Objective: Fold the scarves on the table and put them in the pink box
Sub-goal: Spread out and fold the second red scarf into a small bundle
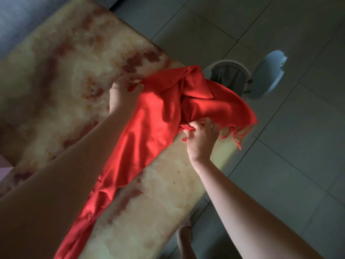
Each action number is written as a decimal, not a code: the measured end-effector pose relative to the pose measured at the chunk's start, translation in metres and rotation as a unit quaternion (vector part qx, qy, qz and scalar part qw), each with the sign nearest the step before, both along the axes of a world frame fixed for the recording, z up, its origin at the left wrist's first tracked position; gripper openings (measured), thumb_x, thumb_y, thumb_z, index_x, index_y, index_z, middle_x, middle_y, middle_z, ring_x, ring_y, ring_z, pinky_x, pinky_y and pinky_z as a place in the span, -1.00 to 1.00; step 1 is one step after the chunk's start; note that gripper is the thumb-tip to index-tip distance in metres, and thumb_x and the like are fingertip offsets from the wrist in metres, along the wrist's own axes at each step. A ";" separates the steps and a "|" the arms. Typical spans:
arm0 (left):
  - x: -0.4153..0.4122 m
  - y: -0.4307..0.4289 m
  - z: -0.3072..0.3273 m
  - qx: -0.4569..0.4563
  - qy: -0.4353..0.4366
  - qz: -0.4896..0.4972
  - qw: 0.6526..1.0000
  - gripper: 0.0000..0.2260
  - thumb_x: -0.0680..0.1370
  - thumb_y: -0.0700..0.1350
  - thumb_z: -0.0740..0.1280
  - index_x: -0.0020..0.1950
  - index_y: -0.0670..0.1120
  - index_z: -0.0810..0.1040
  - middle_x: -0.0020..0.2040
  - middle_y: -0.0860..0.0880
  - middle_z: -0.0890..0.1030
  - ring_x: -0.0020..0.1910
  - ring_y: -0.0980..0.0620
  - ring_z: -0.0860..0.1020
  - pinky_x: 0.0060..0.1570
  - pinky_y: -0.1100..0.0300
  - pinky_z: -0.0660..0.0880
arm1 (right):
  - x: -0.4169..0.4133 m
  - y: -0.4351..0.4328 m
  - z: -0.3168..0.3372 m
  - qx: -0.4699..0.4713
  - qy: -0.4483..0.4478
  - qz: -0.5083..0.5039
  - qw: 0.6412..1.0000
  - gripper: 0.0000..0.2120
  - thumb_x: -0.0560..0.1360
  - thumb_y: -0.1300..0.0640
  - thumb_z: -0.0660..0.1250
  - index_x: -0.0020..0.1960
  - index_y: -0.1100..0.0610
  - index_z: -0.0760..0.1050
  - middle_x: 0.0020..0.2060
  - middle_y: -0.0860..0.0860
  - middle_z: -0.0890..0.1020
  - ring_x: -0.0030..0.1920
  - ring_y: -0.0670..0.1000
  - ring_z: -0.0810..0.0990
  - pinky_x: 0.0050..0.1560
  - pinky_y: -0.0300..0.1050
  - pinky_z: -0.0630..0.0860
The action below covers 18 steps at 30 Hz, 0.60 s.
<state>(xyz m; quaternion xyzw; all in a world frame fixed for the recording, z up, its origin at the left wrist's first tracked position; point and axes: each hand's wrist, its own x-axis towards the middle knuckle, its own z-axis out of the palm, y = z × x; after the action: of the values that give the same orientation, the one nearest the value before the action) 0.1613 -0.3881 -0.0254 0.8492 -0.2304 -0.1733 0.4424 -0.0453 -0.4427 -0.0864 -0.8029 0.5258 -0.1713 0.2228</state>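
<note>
Scarf (pixel 158 113) bunched btwn left grip (pixel 123 94) pinching edge & right grip (pixel 200 139) pinching fringe.

The scarf (pixel 158 113) lies along the counter (pixel 56 71) from its near edge to its far right corner, the bunched end overhanging the right edge. The left hand (pixel 123 96) holds the scarf over the counter and the right hand (pixel 201 139) holds it at the counter's right edge. Beyond that corner a bin (pixel 227 71) stands on the floor (pixel 298 165).

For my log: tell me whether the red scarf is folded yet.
Not folded. The red scarf lies bunched and twisted across the table, fringed end past its edge; left hand and right hand grip it.
</note>
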 end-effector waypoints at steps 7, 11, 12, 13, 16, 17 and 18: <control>0.009 -0.006 0.007 -0.022 -0.020 0.046 0.998 -0.81 0.47 -0.26 0.34 0.04 -0.10 0.62 -0.10 0.04 0.62 -0.19 0.21 0.56 -0.07 0.41 0.43 | -0.061 -0.094 0.029 -0.144 -0.079 -0.141 0.976 -0.70 0.30 0.32 0.17 -0.07 0.17 0.59 -0.14 0.17 0.60 -0.07 0.28 0.50 -0.03 -0.07 0.25; 0.010 -0.014 0.004 -0.017 -0.005 0.040 0.999 -0.78 0.46 -0.29 0.32 0.07 -0.12 0.61 -0.08 0.02 0.61 -0.07 0.10 0.57 0.00 0.34 0.46 | -0.062 -0.118 0.039 -0.103 -0.137 -0.262 0.950 -0.72 0.36 0.29 0.17 -0.03 0.19 0.58 -0.02 0.22 0.58 0.00 0.30 0.49 0.02 -0.15 0.23; 0.007 -0.016 0.002 -0.008 -0.004 0.037 0.999 -0.75 0.46 -0.31 0.31 0.09 -0.12 0.61 -0.08 0.02 0.60 -0.08 0.11 0.56 -0.02 0.39 0.44 | -0.060 -0.113 0.041 -0.109 -0.139 -0.265 0.948 -0.69 0.35 0.31 0.17 0.01 0.18 0.58 0.01 0.20 0.58 0.02 0.29 0.50 0.05 -0.15 0.24; 0.004 -0.018 0.001 0.002 -0.003 0.035 0.999 -0.73 0.45 -0.33 0.29 0.11 -0.12 0.60 -0.08 0.01 0.59 -0.11 0.13 0.54 -0.07 0.47 0.40 | -0.057 -0.102 0.040 -0.110 -0.137 -0.240 0.955 -0.63 0.32 0.33 0.15 0.04 0.17 0.57 0.04 0.17 0.58 0.04 0.27 0.52 0.08 -0.11 0.28; -0.001 -0.021 -0.003 0.026 -0.001 0.029 0.999 -0.69 0.46 -0.35 0.26 0.14 -0.10 0.58 -0.07 0.03 0.56 -0.23 0.26 0.47 -0.18 0.58 0.34 | -0.039 -0.042 0.037 0.000 -0.066 -0.108 0.992 -0.50 0.25 0.40 0.18 0.12 0.11 0.56 0.15 0.10 0.55 0.18 0.21 0.46 0.15 -0.04 0.22; -0.001 -0.021 -0.004 0.033 -0.001 0.029 0.999 -0.68 0.46 -0.36 0.25 0.15 -0.10 0.58 -0.07 0.04 0.56 -0.24 0.29 0.46 -0.19 0.59 0.34 | -0.031 -0.022 0.033 0.043 -0.046 -0.075 0.995 -0.55 0.29 0.38 0.24 0.12 0.07 0.56 0.15 0.08 0.53 0.17 0.21 0.43 0.15 -0.03 0.21; -0.001 -0.021 -0.005 0.036 0.001 0.029 0.999 -0.68 0.46 -0.36 0.25 0.15 -0.11 0.58 -0.07 0.03 0.56 -0.24 0.31 0.46 -0.18 0.59 0.34 | -0.022 -0.007 0.029 0.072 -0.030 -0.051 0.996 -0.66 0.36 0.30 0.31 0.09 0.04 0.58 0.13 0.07 0.54 0.15 0.21 0.43 0.15 -0.01 0.25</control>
<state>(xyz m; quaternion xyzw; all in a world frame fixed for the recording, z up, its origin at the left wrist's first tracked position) 0.1606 -0.4087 -0.0308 0.8707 -0.1990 -0.1689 0.4168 -0.0676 -0.4494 -0.0577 -0.7515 0.5701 -0.1683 0.2862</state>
